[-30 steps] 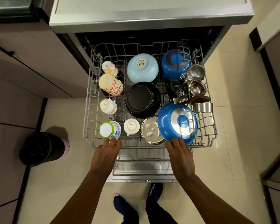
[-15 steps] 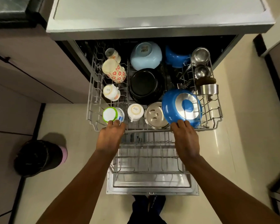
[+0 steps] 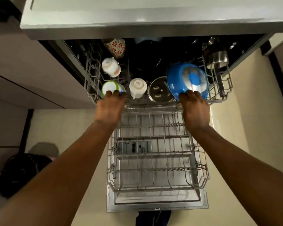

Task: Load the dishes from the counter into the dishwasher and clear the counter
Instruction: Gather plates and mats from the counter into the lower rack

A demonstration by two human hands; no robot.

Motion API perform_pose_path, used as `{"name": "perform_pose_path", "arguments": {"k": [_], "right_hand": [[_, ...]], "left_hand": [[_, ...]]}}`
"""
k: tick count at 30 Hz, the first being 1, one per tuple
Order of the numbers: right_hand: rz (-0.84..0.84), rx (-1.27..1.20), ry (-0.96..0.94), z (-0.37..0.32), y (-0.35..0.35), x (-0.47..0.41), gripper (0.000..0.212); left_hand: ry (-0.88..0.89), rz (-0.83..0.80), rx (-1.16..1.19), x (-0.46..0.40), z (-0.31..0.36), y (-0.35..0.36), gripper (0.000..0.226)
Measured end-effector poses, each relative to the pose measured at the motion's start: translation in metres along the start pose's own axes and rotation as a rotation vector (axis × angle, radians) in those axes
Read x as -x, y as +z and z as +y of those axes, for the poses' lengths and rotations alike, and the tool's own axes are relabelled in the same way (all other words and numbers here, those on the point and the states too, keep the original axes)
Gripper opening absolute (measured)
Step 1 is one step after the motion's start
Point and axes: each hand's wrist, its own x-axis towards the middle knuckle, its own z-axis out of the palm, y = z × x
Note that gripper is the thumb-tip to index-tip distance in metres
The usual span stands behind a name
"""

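The dishwasher's upper rack (image 3: 225, 95) holds upturned dishes: a blue pan (image 3: 186, 79), a steel lid (image 3: 158, 90), a white cup (image 3: 138, 87), a green-rimmed cup (image 3: 109, 87), a small white cup (image 3: 111, 66), a floral mug (image 3: 116, 46), a black pan (image 3: 147, 59) and steel cups (image 3: 217, 57). The rack's back half is inside the dark machine. My left hand (image 3: 110, 108) presses on the rack's front rim by the green-rimmed cup. My right hand (image 3: 194, 110) presses on the rim below the blue pan.
The lower rack (image 3: 153, 186) stands pulled out over the open door (image 3: 157, 206) with no dishes in it. The counter edge (image 3: 137, 17) overhangs the machine. A black bin (image 3: 21, 173) sits on the floor at the left. Cabinets flank both sides.
Both hands have moved forward with the upper rack, which has slid back under the counter. The rear dishes are now in shadow, and the lower rack is uncovered.
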Motion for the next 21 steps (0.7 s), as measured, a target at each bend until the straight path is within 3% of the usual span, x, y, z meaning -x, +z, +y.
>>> {"name": "perform_pose_path", "arguments": {"k": [5, 9, 12, 17, 19, 21], "right_hand": [[0.056, 0.04, 0.005, 0.002, 0.015, -0.071, 0.029], [0.047, 0.048, 0.036, 0.01, 0.024, -0.11, 0.035], [0.064, 0.045, 0.019, 0.022, 0.031, -0.118, 0.03], [0.075, 0.022, -0.014, 0.027, 0.039, -0.122, 0.021], [0.088, 0.028, -0.014, 0.025, 0.037, -0.121, 0.021], [0.07, 0.065, -0.032, 0.024, 0.032, -0.121, 0.027]], "left_hand": [[-0.092, 0.141, 0.264, -0.065, -0.009, -0.006, 0.017], [-0.329, 0.157, 0.877, -0.107, -0.013, 0.0, 0.031], [-0.358, 0.173, 1.107, -0.117, -0.007, -0.001, 0.033], [-0.331, 0.226, 0.943, -0.12, -0.013, 0.006, 0.029], [-0.204, 0.225, 0.641, -0.118, -0.013, 0.006, 0.022], [-0.033, 0.204, 0.295, -0.112, -0.01, 0.002, 0.032]]}}
